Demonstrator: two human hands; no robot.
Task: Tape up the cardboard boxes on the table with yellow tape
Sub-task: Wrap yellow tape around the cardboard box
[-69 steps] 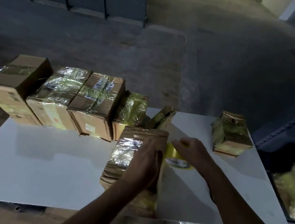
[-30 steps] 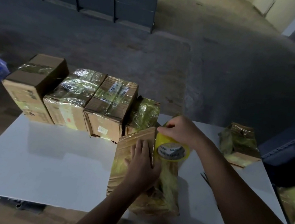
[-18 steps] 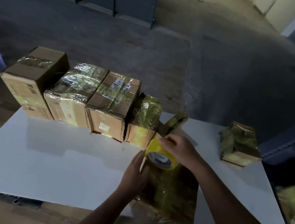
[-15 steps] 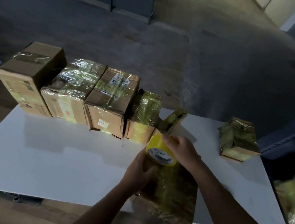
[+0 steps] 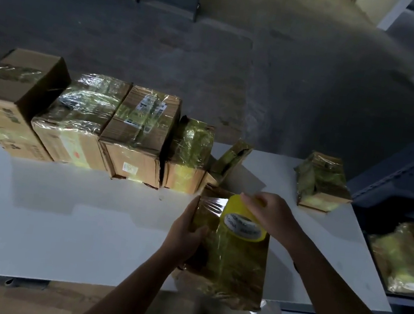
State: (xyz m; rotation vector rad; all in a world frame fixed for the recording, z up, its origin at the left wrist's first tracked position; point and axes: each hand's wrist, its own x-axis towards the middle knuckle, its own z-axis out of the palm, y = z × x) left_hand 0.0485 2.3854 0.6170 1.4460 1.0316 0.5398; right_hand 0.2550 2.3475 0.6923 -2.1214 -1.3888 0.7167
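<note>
Right hand (image 5: 269, 216) gripping tape roll (image 5: 242, 221), left hand (image 5: 186, 229) holding box (image 5: 233, 267)

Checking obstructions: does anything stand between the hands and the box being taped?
Nothing visible does. The left hand grips the box on its left edge; the right hand holds the yellow tape roll at its far end.

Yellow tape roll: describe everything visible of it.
The yellow tape roll is a wide ring of glossy yellow tape; its white inner core bears dark print. It is tilted, open face toward the camera. The right hand grips its far rim, fingers curled over the top. It sits at the far end of the tape-wrapped cardboard box, which the left hand holds by its left edge. A shiny strip runs from the roll across that end of the box.
</note>
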